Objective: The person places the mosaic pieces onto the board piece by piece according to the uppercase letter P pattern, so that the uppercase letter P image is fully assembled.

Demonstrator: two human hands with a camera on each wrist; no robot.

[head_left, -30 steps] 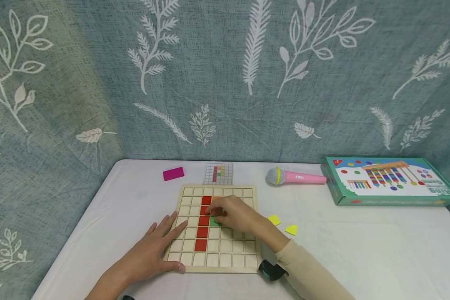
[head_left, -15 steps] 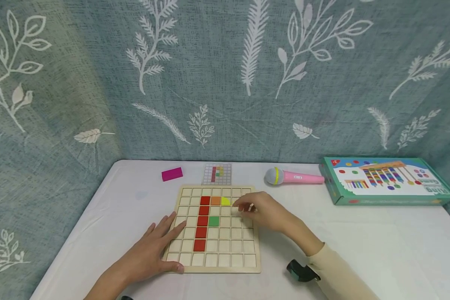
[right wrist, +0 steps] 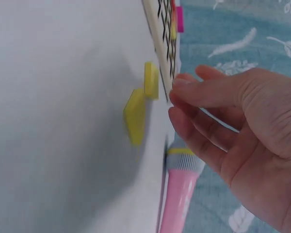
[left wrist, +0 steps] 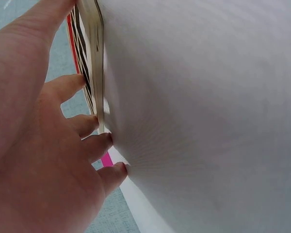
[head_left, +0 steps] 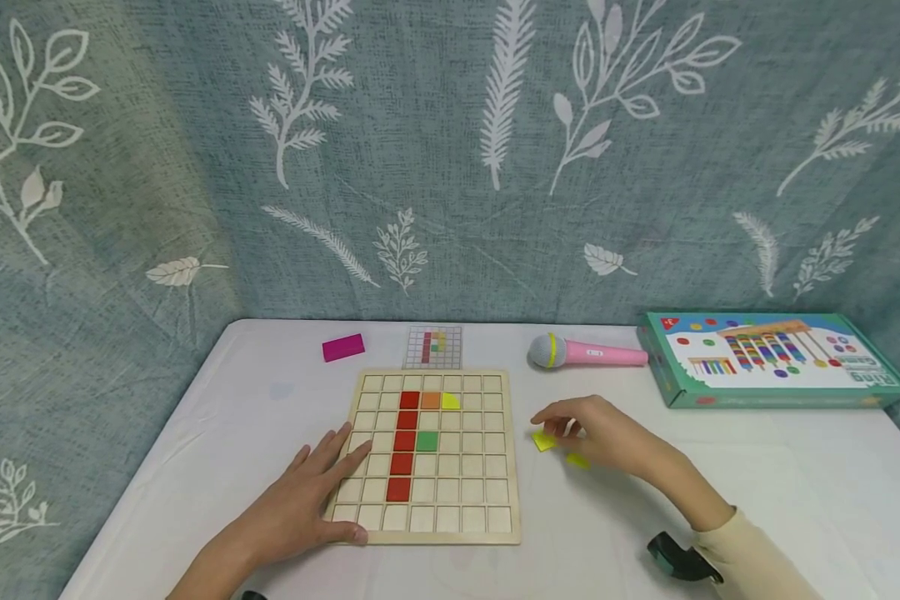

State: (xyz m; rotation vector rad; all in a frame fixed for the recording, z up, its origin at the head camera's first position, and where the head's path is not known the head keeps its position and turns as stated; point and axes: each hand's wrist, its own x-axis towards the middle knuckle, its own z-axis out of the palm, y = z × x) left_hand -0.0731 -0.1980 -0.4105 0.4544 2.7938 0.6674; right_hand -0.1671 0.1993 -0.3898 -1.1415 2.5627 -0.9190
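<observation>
A wooden grid board (head_left: 465,492) lies on the table. My left hand (head_left: 292,508) rests on its left edge with fingers spread and thumb at the near corner. Set in the grid are a column of several red tiles (head_left: 402,442), an orange tile (head_left: 431,401), a yellow quarter-circle tile (head_left: 451,402) and a green tile (head_left: 426,442). To the right of the board, my right hand (head_left: 607,433) hovers with loosely bent fingers over a yellow square tile (head_left: 543,442) and another yellow tile (head_left: 578,461), partly hidden. In the right wrist view, the fingertips are apart from both yellow tiles (right wrist: 135,116).
Behind the board lies a small pattern card (head_left: 433,340), with a magenta block (head_left: 343,347) to its left. A pink toy microphone (head_left: 600,354) and a green toy box (head_left: 780,362) lie at the back right. A patterned curtain (head_left: 450,167) hangs behind the white table.
My right hand has moved off the grid to the right, over the loose yellow tiles. The yellow quarter-circle tile beside the orange one is now uncovered. The left hand stays put.
</observation>
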